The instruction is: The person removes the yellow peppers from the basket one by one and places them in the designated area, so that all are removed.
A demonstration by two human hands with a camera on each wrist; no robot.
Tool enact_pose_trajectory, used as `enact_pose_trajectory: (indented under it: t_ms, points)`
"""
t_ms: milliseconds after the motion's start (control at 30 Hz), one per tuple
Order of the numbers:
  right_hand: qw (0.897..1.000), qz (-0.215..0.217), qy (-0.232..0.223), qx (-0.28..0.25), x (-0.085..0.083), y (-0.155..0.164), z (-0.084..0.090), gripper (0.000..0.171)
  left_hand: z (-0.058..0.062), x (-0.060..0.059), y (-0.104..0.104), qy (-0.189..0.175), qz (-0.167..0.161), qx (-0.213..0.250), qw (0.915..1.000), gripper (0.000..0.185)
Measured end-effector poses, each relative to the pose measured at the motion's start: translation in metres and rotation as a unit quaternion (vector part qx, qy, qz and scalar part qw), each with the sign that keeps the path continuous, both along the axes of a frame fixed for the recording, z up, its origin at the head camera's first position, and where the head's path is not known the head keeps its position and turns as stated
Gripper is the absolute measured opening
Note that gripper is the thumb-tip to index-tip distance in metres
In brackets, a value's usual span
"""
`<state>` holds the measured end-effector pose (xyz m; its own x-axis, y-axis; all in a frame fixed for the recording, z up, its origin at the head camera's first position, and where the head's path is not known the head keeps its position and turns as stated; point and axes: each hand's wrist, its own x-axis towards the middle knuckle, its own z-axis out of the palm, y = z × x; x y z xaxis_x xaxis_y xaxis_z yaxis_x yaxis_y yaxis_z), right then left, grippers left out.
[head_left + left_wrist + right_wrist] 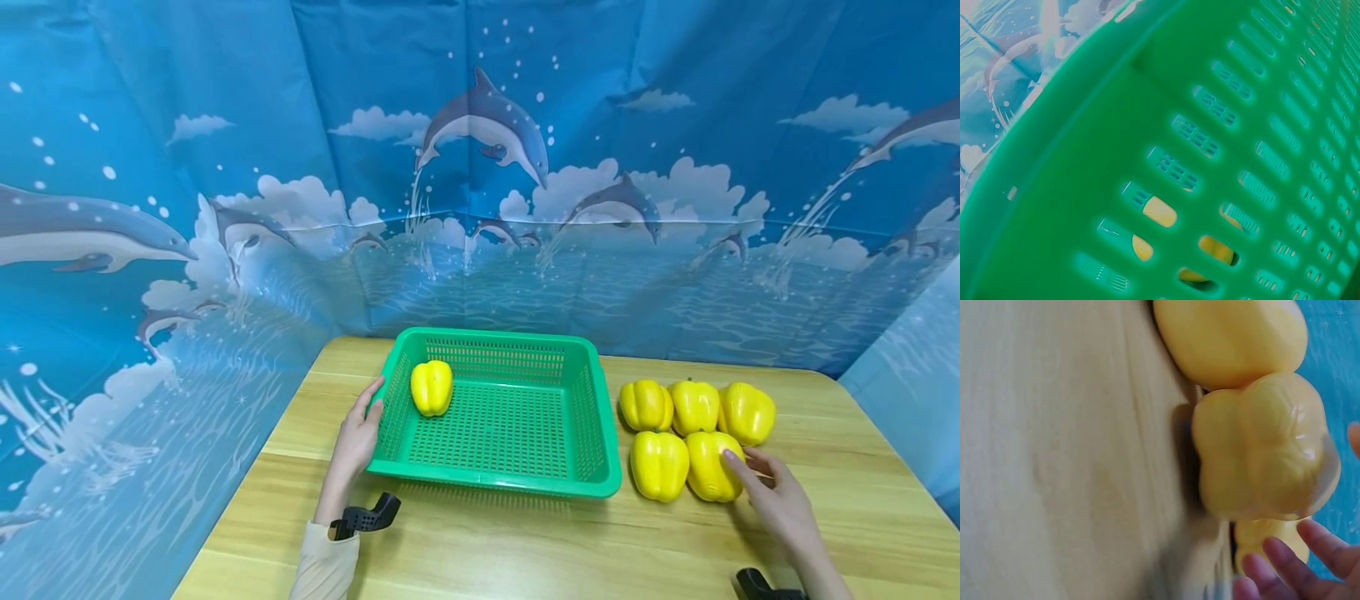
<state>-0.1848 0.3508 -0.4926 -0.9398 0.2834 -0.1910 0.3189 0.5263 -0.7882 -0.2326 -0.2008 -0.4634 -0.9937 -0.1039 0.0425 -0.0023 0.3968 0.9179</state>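
Left hand: laid open against the green basket's left wall.
Right hand: open, fingertips touching the nearest yellow pepper on the desk.
Risk: the pepper could be nudged away, likely rolling, since nothing is gripped.

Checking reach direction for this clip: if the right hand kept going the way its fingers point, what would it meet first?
The right hand already reaches the near-right yellow pepper; its fingertips seem to touch it.
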Motion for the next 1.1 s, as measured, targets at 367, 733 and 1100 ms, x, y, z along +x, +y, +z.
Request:
enact_pose_trajectory:
  t_ms: [367, 733, 1100]
  points:
    - [0.97, -0.178, 0.168, 0.009, 0.006, -0.016, 0.022, 0.033, -0.001, -0.001, 0.0, 0.0, 0.003, 0.0, 1.0, 0.044]
    - [0.96, -0.134, 0.246, 0.005, 0.004, -0.059, 0.061, 0.023, -0.002, 0.0, 0.001, 0.0, -0.002, 0.001, 1.0, 0.045]
    - [0.952, 0.027, 0.303, -0.022, -0.004, -0.099, 0.085, 0.026, -0.001, 0.001, 0.0, 0.003, -0.001, -0.01, 0.9999, 0.045]
